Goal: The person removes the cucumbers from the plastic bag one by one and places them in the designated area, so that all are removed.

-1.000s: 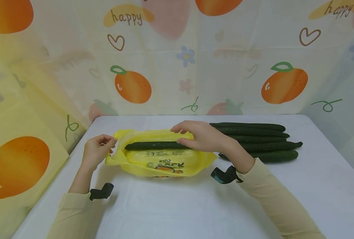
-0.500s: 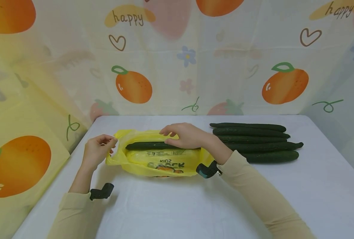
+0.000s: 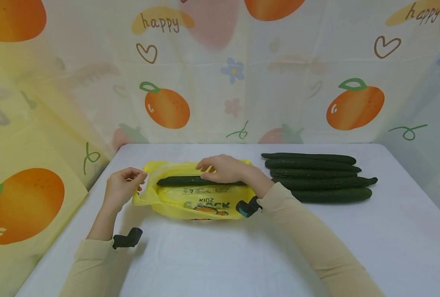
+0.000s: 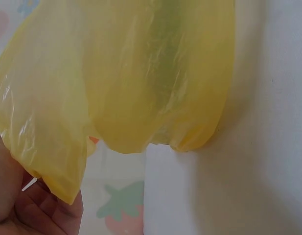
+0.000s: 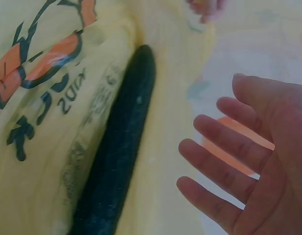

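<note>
In the head view a yellow plastic bag [image 3: 168,208] with dark print lies on the white table, its mouth spread upward. One dark green cucumber [image 3: 179,181] lies lengthwise in the bag's opening. My left hand [image 3: 117,189] pinches the bag's left edge between thumb and fingers; the left wrist view has that corner of yellow film [image 4: 62,171] drawn out at the fingers. Above the cucumber is my right hand [image 3: 225,169], fingers relaxed and spread. The right wrist view shows that palm [image 5: 258,152] holding nothing, with the cucumber [image 5: 119,142] beside it.
Several more cucumbers [image 3: 327,183] lie side by side on the table to the right of the bag. A printed curtain [image 3: 205,103] hangs behind the white table [image 3: 205,255]. A dark camera mount sits on each wrist.
My right hand has moved left along the cucumber, uncovering the ends of the cucumbers at the right. My left hand keeps its hold on the bag's edge.
</note>
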Demonstrator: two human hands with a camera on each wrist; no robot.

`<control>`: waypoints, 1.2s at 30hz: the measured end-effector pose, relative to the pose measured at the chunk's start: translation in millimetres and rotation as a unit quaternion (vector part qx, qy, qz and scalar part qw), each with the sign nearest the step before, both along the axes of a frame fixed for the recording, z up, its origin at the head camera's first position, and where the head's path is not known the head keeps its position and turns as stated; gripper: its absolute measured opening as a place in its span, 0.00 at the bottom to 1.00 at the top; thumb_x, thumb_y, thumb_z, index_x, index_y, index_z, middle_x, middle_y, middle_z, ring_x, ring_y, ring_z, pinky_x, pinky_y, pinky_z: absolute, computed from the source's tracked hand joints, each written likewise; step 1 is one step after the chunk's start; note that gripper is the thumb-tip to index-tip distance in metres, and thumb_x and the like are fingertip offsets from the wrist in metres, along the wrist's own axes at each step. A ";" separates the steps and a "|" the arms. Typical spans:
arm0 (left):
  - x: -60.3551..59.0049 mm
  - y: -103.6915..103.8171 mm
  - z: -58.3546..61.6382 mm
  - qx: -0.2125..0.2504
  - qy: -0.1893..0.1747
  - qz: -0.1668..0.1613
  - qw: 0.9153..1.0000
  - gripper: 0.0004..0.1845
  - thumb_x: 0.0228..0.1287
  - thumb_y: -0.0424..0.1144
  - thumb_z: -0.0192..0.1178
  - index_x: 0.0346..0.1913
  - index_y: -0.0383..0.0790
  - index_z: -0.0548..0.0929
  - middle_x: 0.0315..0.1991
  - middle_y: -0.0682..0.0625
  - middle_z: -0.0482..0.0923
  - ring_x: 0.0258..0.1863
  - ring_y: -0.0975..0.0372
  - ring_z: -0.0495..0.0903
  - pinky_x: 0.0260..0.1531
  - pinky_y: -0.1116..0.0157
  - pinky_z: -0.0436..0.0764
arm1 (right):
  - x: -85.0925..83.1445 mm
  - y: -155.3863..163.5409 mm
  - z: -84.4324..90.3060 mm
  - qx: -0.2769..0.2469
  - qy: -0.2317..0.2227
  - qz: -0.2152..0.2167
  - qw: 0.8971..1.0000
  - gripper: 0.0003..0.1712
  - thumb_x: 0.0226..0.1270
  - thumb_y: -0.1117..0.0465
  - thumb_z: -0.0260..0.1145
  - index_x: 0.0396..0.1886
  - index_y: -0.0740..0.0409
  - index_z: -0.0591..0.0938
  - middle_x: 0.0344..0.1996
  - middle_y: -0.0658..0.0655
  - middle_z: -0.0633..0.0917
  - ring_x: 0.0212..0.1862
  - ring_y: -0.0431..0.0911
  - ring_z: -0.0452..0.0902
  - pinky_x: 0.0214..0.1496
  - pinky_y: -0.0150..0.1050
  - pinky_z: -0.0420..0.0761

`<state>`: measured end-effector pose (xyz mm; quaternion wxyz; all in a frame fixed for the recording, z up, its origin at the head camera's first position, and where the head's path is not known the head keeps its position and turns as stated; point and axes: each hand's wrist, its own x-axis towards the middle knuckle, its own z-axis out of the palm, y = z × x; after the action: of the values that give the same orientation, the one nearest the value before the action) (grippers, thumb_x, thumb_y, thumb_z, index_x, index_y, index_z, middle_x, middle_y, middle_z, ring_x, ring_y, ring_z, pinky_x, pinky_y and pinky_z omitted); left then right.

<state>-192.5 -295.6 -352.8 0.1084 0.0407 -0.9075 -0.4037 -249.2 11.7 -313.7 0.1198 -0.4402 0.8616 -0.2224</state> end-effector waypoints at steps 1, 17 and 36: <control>-0.2 0.2 -0.2 0.000 0.000 0.001 1.000 0.16 0.62 0.48 0.58 0.39 0.36 0.81 0.28 0.43 0.80 0.18 0.65 0.78 0.18 0.70 0.78 | -1.5 -0.8 -2.4 0.002 -0.003 -0.002 1.000 0.21 0.70 0.55 0.54 0.59 0.54 0.73 0.54 0.55 0.79 0.51 0.45 0.78 0.54 0.37 0.75; -0.3 -0.9 -1.9 0.000 0.000 0.006 1.000 0.16 0.62 0.48 0.58 0.38 0.36 0.81 0.28 0.44 0.80 0.18 0.65 0.79 0.18 0.70 0.78 | -18.0 -2.3 -33.3 0.031 -0.035 -0.038 0.998 0.21 0.70 0.53 0.53 0.60 0.55 0.72 0.52 0.52 0.80 0.50 0.45 0.78 0.53 0.38 0.76; -1.6 -2.6 -3.3 -0.003 0.000 0.005 1.000 0.16 0.62 0.48 0.58 0.38 0.37 0.82 0.28 0.42 0.81 0.18 0.66 0.79 0.18 0.70 0.78 | -17.6 -5.3 -34.1 0.038 -0.029 -0.064 0.997 0.21 0.70 0.53 0.53 0.60 0.55 0.72 0.53 0.53 0.80 0.51 0.46 0.78 0.54 0.40 0.76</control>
<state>-194.1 -298.3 -356.0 0.1103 0.0448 -0.9085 -0.4005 -266.8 6.4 -347.8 0.1471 -0.3730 0.8918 -0.2097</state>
